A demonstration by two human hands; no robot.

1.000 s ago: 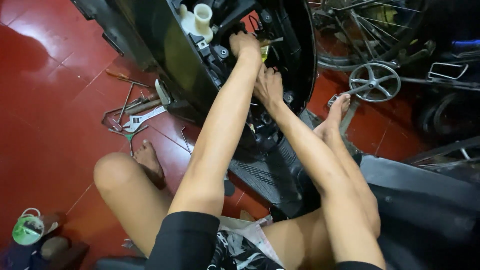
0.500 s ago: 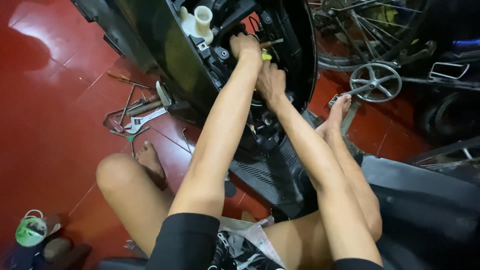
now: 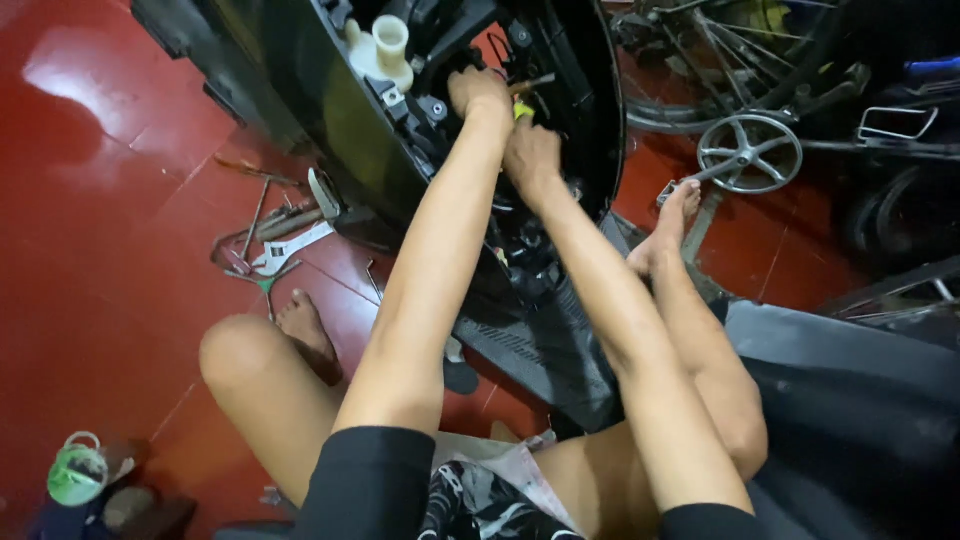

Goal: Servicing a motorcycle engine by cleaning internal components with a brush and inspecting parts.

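Observation:
I sit on a red tiled floor facing a black scooter [image 3: 300, 110] whose front housing is open. My left hand [image 3: 478, 92] reaches into the housing, fingers closed around a thin brownish rod-like tool [image 3: 535, 84] that sticks out to the right. Just below it, my right hand [image 3: 530, 155] is closed on a tool with a yellow-green handle [image 3: 522, 110]; its tip is hidden. The two hands almost touch. A white plastic reservoir with a round neck [image 3: 385, 45] sits in the housing left of my left hand.
Loose hand tools, among them a silver wrench [image 3: 290, 250], lie on the floor at the left. A bicycle crank wheel [image 3: 750, 152] and frames stand at the upper right. A black seat panel [image 3: 850, 400] lies by my right leg. A green roll [image 3: 78, 475] is at the lower left.
Both hands stay at the same spot inside the housing. The view shifts only slightly.

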